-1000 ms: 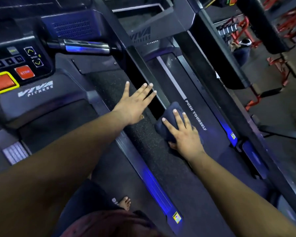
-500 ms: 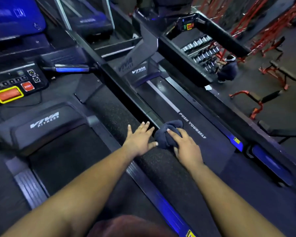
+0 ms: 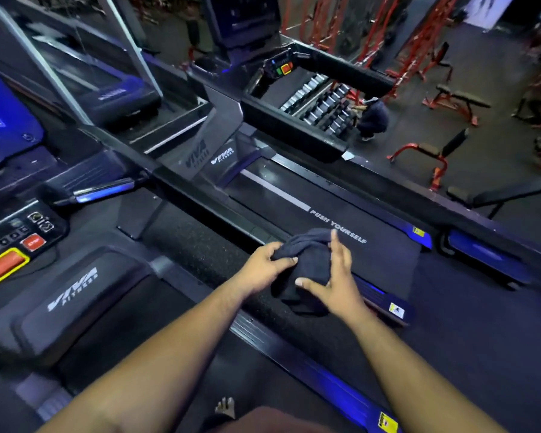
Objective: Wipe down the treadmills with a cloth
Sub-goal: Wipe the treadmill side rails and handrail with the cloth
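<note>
A dark bunched cloth (image 3: 303,260) is lifted between both hands, above the speckled strip between two black treadmills. My left hand (image 3: 267,264) grips its upper left part with curled fingers. My right hand (image 3: 331,276) holds its right side, thumb pinching the lower edge and fingers spread up along the cloth. The right treadmill's belt (image 3: 350,232) carries the words PUSH YOURSELF just beyond the cloth. The left treadmill's console (image 3: 16,245) with a red stop button is at the far left.
A black handrail (image 3: 206,204) runs diagonally between the two machines. Blue-lit side rails (image 3: 334,385) edge the treadmill I stand on. Beyond the right treadmill are a dumbbell rack (image 3: 322,104), a crouching person (image 3: 372,117) and red benches (image 3: 431,151).
The cloth has come up off the right treadmill deck. My left hand left the speckled strip and took hold of the cloth. The view has pulled back and tilted up.
</note>
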{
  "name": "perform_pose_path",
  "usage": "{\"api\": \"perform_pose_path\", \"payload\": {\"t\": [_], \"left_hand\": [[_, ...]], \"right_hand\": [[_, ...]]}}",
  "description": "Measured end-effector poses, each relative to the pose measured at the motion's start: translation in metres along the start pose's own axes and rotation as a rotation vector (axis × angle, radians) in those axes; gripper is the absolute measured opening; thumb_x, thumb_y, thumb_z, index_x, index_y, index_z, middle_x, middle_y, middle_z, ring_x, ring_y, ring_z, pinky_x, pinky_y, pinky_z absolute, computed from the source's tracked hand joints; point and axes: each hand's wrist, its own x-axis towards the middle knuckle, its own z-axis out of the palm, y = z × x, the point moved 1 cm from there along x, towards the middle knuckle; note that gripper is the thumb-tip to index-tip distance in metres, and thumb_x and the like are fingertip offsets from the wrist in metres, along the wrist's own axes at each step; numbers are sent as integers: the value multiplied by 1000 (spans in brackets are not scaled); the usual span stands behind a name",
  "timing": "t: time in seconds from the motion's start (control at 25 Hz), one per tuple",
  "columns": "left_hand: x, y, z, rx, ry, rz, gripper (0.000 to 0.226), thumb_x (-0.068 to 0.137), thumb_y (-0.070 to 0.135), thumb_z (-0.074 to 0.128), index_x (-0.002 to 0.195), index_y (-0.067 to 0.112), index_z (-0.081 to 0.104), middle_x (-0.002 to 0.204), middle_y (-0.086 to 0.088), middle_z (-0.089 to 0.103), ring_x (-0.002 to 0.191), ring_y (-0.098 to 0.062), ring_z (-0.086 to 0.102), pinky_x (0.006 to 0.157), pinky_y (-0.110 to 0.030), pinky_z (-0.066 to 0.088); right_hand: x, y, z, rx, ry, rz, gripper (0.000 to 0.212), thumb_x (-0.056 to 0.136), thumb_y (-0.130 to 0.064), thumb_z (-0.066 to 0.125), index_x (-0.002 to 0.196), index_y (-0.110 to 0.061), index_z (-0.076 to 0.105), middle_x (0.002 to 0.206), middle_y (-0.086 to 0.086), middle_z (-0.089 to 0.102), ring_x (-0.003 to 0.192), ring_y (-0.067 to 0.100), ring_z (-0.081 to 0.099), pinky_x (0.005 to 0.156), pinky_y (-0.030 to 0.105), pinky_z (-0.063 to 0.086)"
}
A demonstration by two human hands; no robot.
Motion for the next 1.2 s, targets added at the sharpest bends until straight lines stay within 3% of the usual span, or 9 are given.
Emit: {"api": "perform_pose_path", "payload": {"t": [0.12,0.2,0.28,0.48,0.68,0.8,0.88,1.0,1.2], "left_hand": [[16,8,6,-49,-51,-15,19,77,22,66,94,18,72,95,-4,73,92,-17,65,92,-39,51],[23,13,13,-23,-102,-5,21,72,24,61,91,21,72,94,-2,73,93,-15,64,93,-37,49],[29,19,23,58,-155,36,24,74,25,59,95,21,71,96,3,72,93,-11,63,92,-34,48],[54,28,60,566,-204,280,43,90,39,62,132,34,54,125,8,62,118,-10,57,105,-27,41],[73,37,119,1136,-70,536,33,93,57,52,109,34,70,120,8,52,115,-17,47,95,-38,40],[84,43,173,991,-82,546,49,92,61,44,76,17,59,110,1,67,117,-18,55,104,-38,39],[89,46,207,826,-72,407,57,90,64,40,75,10,48,80,-6,65,88,-22,63,98,-41,46],[97,40,242,766,-44,301,56,82,70,50,78,14,47,70,-4,59,67,-17,56,69,-45,47],[110,28,238,956,-224,163,26,77,47,79,75,30,59,72,15,65,72,-4,60,66,-30,45]], "right_hand": [[9,10,-22,234,124,203,90,79,-37,81,152,-34,29,132,4,41,96,11,56,92,31,52],[12,13,-36,352,150,228,38,86,-37,75,122,-34,63,124,10,57,95,12,62,91,31,54],[11,14,-52,482,193,222,16,88,-18,74,102,-21,68,110,8,66,95,12,64,85,25,53],[0,32,-103,588,307,205,15,94,-3,63,109,-5,61,100,4,70,85,2,66,75,19,52],[-8,87,-171,464,345,138,16,94,-13,65,104,-23,58,95,-18,68,89,-1,62,82,18,49],[-12,121,-222,371,302,94,19,93,-16,67,109,-25,65,102,-20,71,96,-2,64,85,17,48],[-11,142,-251,385,297,101,11,90,-23,70,101,-24,68,98,-9,73,91,4,65,85,27,52],[-7,161,-288,336,325,61,10,91,-26,70,96,-20,65,91,-8,69,84,-1,60,83,21,48],[18,171,-312,209,381,63,10,91,-24,70,91,-23,60,81,-17,65,73,-15,56,69,4,39]]}}
